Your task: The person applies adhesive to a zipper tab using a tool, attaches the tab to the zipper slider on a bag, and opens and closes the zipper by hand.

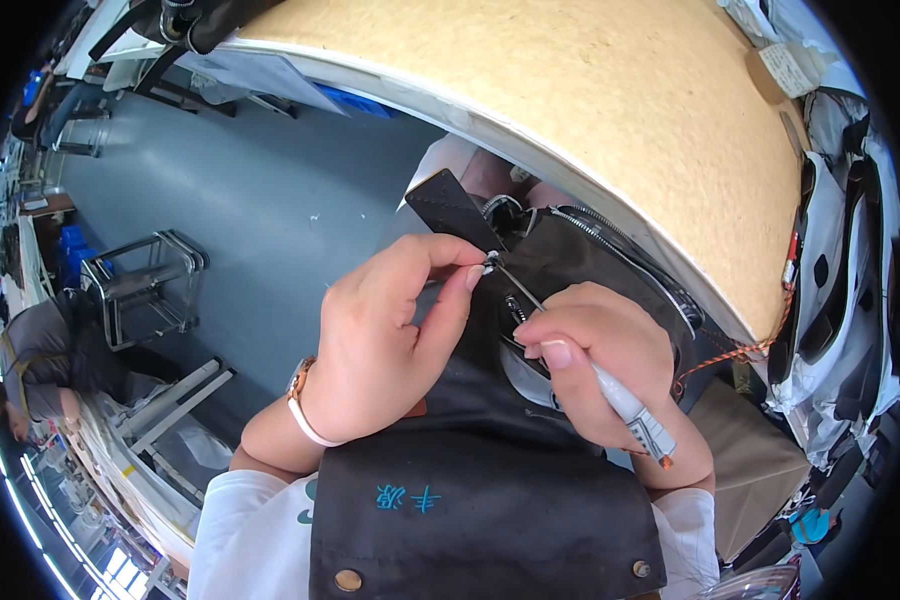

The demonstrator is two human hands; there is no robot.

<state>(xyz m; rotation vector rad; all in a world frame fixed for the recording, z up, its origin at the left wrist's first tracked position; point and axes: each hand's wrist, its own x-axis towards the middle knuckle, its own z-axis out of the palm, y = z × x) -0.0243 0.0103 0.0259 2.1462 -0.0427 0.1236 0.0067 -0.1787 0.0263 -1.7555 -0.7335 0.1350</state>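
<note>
My left hand point(380, 325) pinches a small whitish and dark piece point(490, 262) between thumb and forefinger. It is too small to name and partly covered by the fingertips. A flat black leather-like tab point(450, 208) stands up just beyond it. My right hand point(610, 355) is closed round a screwdriver-like tool with a white handle point(625, 402) and an orange end. Its thin metal shaft point(522, 286) reaches to the pinched piece. Under both hands a dark bag point(560, 250) with metal zippers lies on my lap, against a dark apron point(490, 520).
A tan worktable point(610, 90) curves across the front. Light-coloured bag pieces point(820, 300) hang at its right edge, near a braided orange cord point(735, 352). Metal-framed stools point(145, 285) stand on the grey floor point(270, 190). Another person point(60, 350) is at the left.
</note>
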